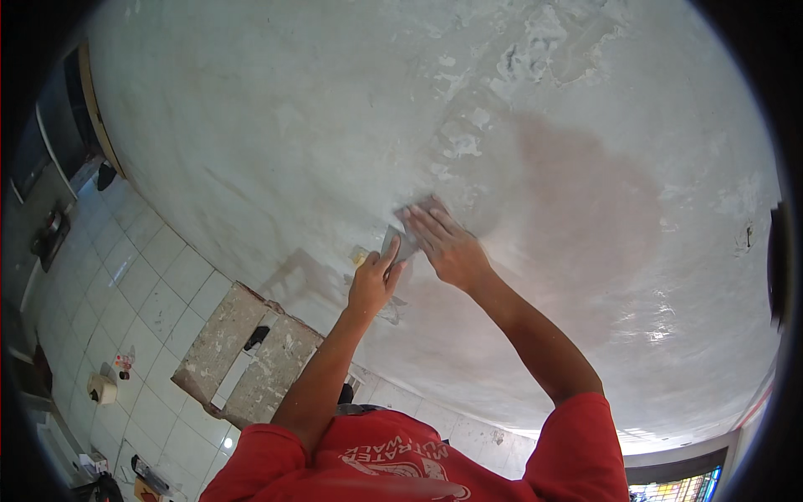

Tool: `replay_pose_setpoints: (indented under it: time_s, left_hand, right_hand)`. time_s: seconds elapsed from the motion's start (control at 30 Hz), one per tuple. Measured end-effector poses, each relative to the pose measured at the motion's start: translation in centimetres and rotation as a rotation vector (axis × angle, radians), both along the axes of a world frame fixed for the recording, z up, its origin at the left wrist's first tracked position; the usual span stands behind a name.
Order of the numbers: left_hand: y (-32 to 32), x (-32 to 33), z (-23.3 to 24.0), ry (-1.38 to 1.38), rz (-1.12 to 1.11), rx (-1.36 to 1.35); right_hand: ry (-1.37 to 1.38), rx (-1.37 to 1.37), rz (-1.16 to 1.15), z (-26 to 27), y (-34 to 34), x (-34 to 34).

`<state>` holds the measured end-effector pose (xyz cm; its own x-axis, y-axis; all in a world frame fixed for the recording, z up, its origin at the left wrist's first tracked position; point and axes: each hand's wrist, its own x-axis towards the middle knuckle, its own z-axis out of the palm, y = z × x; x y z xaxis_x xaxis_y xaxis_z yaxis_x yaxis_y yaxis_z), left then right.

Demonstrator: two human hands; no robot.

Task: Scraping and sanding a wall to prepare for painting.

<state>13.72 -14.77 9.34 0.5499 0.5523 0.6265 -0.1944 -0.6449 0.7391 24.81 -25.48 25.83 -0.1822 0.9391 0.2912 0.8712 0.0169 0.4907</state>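
Observation:
Before me rises a pale plastered wall (pixel 301 125) with peeling, flaking patches (pixel 546 47) and a reddish-brown stained area (pixel 583 207). My right hand (pixel 455 251) presses a brown sheet, apparently sandpaper (pixel 431 204), flat against it, fingers extended together. Just to the left, my left hand (pixel 373 279) grips a grey flat scraper blade (pixel 392 236), its index finger laid along the blade. The blade's lower part nearly meets the right fingertips; I cannot tell if they touch. A small yellow item (pixel 359 256), partly hidden, shows beside the left knuckles.
Below left is a worn wooden work platform (pixel 276 357) bearing a black object (pixel 256 337). White floor tiles (pixel 157 307) extend leftward, with a cream container (pixel 102 389) and small bottles (pixel 123 363). A dark fixture (pixel 778 267) juts at the right rim.

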Motion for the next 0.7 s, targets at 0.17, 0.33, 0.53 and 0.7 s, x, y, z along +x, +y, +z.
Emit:
replay_pose_setpoints:
  time_s: [0.17,0.33,0.53,0.7]
  left_hand:
    - [-0.3,-1.1,-2.7,0.170,0.009,-0.052]
    - [-0.1,-1.0,-2.3,0.090,0.002,-0.074]
    - [0.6,-3.4,-5.3,0.205,0.011,-0.092]
    - [1.0,-5.0,-5.2,0.296,0.038,-0.143]
  right_hand:
    - [-0.181,0.348,-0.137,11.4,0.8,2.2]
    - [-0.211,0.618,-0.211,9.3,2.9,2.0]
    - [0.142,-0.042,-0.071,-5.9,-1.0,1.7]
    - [-0.367,0.416,-0.170,8.4,2.9,1.3]
